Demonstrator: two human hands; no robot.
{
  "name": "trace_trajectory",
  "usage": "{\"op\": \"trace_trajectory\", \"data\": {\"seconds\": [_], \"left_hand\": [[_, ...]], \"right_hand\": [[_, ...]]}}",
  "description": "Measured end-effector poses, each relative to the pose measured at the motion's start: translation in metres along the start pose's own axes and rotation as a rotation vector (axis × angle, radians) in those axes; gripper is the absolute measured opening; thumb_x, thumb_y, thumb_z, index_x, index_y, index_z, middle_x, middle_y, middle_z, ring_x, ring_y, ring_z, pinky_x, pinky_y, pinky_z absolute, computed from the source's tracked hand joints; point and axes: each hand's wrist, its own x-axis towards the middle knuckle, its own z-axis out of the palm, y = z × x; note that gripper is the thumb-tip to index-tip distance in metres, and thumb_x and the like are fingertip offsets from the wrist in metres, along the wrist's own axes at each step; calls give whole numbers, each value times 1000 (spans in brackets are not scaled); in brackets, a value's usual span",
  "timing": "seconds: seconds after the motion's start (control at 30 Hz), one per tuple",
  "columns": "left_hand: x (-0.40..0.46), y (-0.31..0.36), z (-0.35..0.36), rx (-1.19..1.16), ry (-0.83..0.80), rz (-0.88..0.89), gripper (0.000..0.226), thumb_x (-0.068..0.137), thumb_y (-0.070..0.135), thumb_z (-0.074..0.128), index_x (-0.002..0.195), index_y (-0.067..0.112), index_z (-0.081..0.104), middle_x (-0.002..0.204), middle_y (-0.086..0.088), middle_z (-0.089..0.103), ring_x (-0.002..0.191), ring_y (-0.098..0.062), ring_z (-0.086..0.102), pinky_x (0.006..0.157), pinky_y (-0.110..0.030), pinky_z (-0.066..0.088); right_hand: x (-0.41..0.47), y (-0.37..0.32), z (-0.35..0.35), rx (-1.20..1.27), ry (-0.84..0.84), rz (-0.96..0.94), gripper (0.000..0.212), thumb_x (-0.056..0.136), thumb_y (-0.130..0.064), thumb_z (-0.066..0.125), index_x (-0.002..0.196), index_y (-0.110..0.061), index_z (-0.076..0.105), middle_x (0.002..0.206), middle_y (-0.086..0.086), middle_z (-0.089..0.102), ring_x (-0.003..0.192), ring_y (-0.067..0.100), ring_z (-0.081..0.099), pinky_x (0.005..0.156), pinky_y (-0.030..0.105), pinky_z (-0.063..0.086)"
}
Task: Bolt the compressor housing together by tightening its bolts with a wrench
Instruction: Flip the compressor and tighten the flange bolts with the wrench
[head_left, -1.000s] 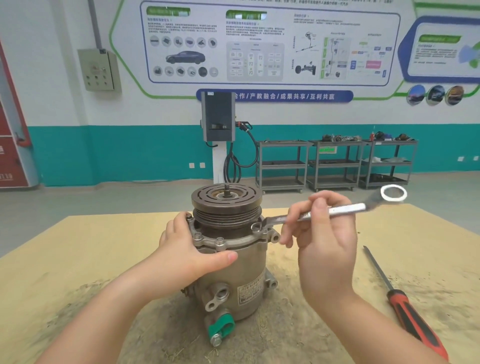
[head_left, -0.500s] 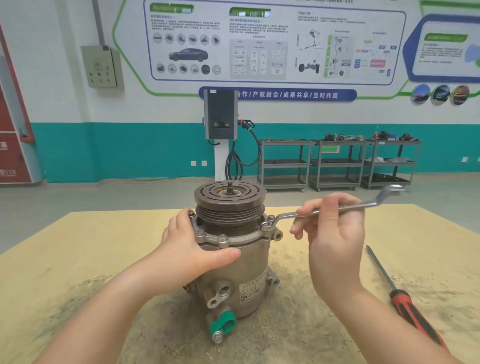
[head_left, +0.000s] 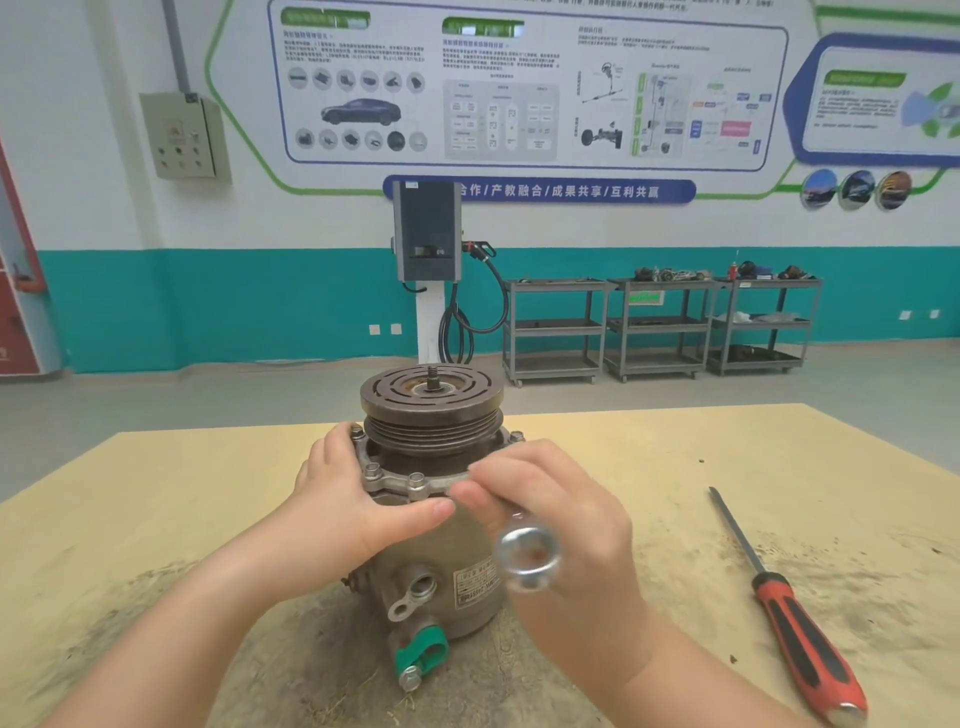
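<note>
The compressor housing (head_left: 441, 561) stands upright at the centre of the frame on the tabletop (head_left: 156, 493), pulley (head_left: 431, 400) uppermost, with its bolts (head_left: 415, 479) ringing the flange just under the pulley. The left hand (head_left: 348, 499) wraps the housing's left side below the flange, thumb laid across the front, a steadying grip. The right hand (head_left: 556, 514) holds the wrench (head_left: 527, 556) with a narrow, pinching grip on the shank.

A second ago the wrench reached out to the right of the frame, its far ring high and away from the body. Now the handle has swung round toward the camera, the free ring blurred in front of the wrist, while the working end is hidden behind the fingers at the flange's right front. That reads as a tightening stroke carried through on one bolt; I would judge the stroke nearly spent, so a reset of the wrench comes next. The other bolts look seated, though their tightness cannot be told.

A red-handled screwdriver (head_left: 795, 623) lies at lower right, well apart.
</note>
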Motion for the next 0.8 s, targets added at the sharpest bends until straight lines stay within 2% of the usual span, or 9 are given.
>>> {"op": "trace_trajectory", "data": {"seconds": [0.1,0.17,0.2,0.27,0.33,0.43,0.6,0.8], "left_hand": [[0,0,0,-17,18,5,137,30,79,64,148,26,21,134,7,33,133,-14,33,114,-41,34],[-1,1,-1,-24,-11,3,139,31,86,65,148,28,19,137,8,33,133,-13,34,115,-43,36],[-2,2,-2,-32,-24,-1,139,32,87,65,149,28,18,140,8,33,135,-14,34,115,-44,37],[-3,3,-3,-46,-30,-5,140,32,86,66,150,27,17,144,7,32,138,-15,33,116,-45,35],[-4,6,-2,-52,-25,-6,139,31,83,65,150,26,18,144,7,31,139,-15,32,117,-43,33],[-6,9,-1,-75,-16,-10,139,30,80,64,150,27,19,141,7,31,138,-15,32,118,-42,32],[-8,8,-1,-92,-5,-8,140,29,80,64,150,28,17,139,10,28,138,-13,30,117,-38,31],[-7,10,-2,-89,-11,-5,145,30,83,63,154,27,13,151,6,27,142,-14,27,119,-40,29]], "right_hand": [[2,-7,1,20,-50,27,31,100,-24,50,90,-2,68,81,5,64,71,20,61,62,33,53],[12,-10,-3,129,58,196,21,102,-30,41,98,-21,59,79,-4,60,69,7,57,65,19,49],[19,-9,-6,226,149,345,17,102,-31,38,95,-28,53,75,-3,58,62,6,54,61,16,46],[32,-1,-15,450,342,671,17,103,-25,35,91,-24,46,66,0,59,50,11,50,51,19,42],[38,14,-23,627,458,928,18,104,-15,35,91,-15,47,58,-1,59,44,15,46,47,24,37],[36,30,-26,805,531,1128,18,101,-9,35,88,-10,47,54,3,54,40,17,40,44,27,29],[32,41,-27,894,499,1147,22,102,-8,33,84,-11,45,54,3,51,42,17,37,46,26,30],[13,20,-10,598,580,929,29,107,-25,30,84,-18,46,61,-6,56,46,15,44,47,22,38]]}}
